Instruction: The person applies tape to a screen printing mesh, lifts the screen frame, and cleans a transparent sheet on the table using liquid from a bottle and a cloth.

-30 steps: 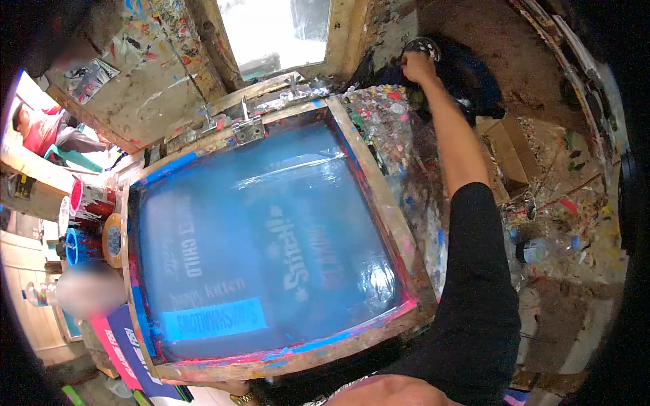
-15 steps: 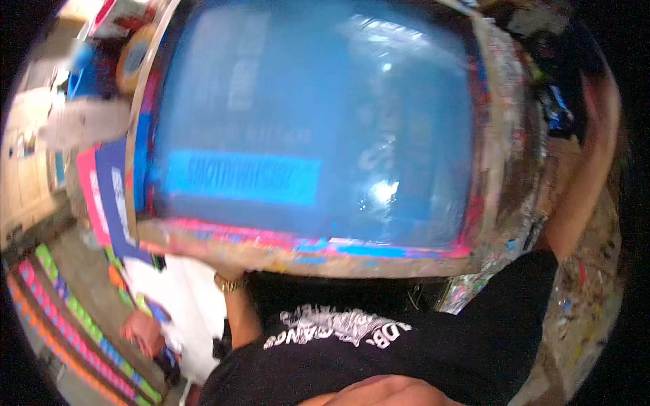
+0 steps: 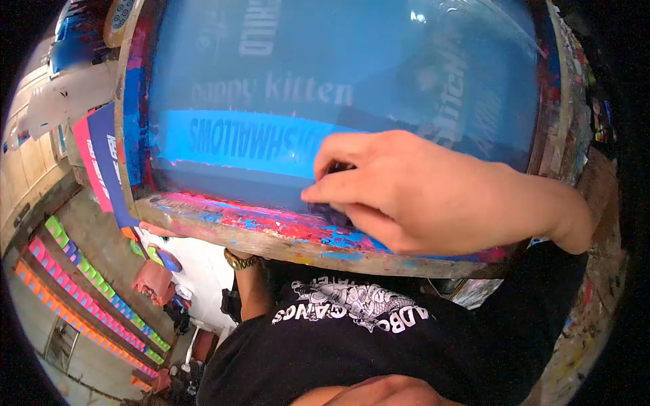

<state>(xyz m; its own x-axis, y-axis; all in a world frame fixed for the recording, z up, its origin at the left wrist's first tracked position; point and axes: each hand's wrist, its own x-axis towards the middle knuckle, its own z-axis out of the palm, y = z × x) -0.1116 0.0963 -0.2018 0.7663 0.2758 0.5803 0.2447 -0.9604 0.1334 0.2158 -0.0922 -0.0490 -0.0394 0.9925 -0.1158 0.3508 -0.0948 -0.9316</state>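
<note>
A screen-printing frame (image 3: 223,227) with a wooden, paint-smeared border fills the middle of the view, tilted in front of my chest. Its blue mesh (image 3: 271,183) carries lettering, including "happy kitten" and a mirrored word in a brighter blue strip (image 3: 230,142). My left hand (image 3: 162,231) grips the lower left border from beneath; mostly hidden, it shows some fingers, with a gold watch (image 3: 240,259) at the wrist. Over the lower mesh, my right hand (image 3: 399,189) is closed in a pinch around a small dark thing (image 3: 332,214), largely covered by the fingers.
Pink and dark blue printed sheets (image 3: 112,162) stand beyond the frame's left edge. Rows of colourful pieces (image 3: 88,291) lie lower left, near a white surface (image 3: 203,271). A paint-spattered surface (image 3: 596,291) runs along the right.
My right hand has come from the dark items at far right onto the lower mesh, now pinching a dark thing. The frame appears nearer and shifted slightly; my left hand still holds it.
</note>
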